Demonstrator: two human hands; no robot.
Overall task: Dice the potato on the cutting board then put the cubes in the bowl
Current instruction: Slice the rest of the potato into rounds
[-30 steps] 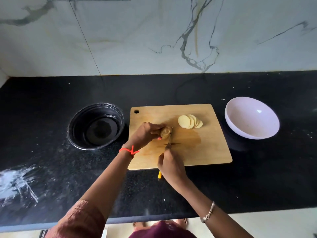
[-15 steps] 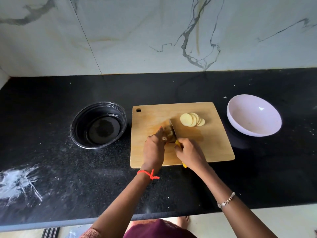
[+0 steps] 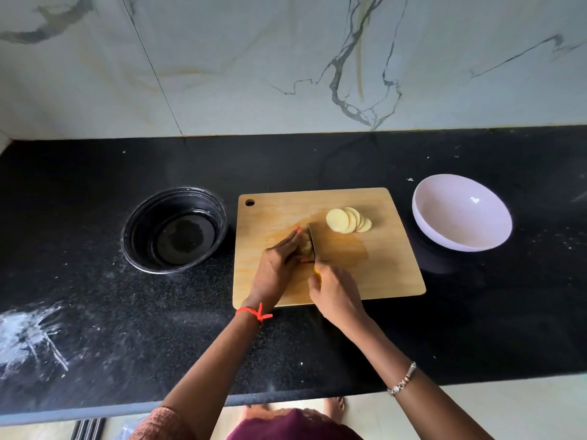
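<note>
A wooden cutting board (image 3: 381,274) lies on the black counter. Near its middle, my left hand (image 3: 276,268) holds the remaining potato piece (image 3: 305,246) down, fingers curled over it. My right hand (image 3: 335,292) grips a yellow-handled knife (image 3: 312,241), whose blade stands against the right side of the potato piece. A fan of several round potato slices (image 3: 347,220) lies on the board behind the blade. The pale bowl (image 3: 462,214) sits to the right of the board, with nothing in it.
A black round bowl (image 3: 174,230) stands left of the board. White powdery smears (image 3: 28,335) mark the counter at the left. A marble wall rises behind the counter, and the counter's front edge runs below my arms.
My left hand turned so its fingers point away along the potato piece. My right hand brought the knife up from the board's front edge and set the blade against the potato piece.
</note>
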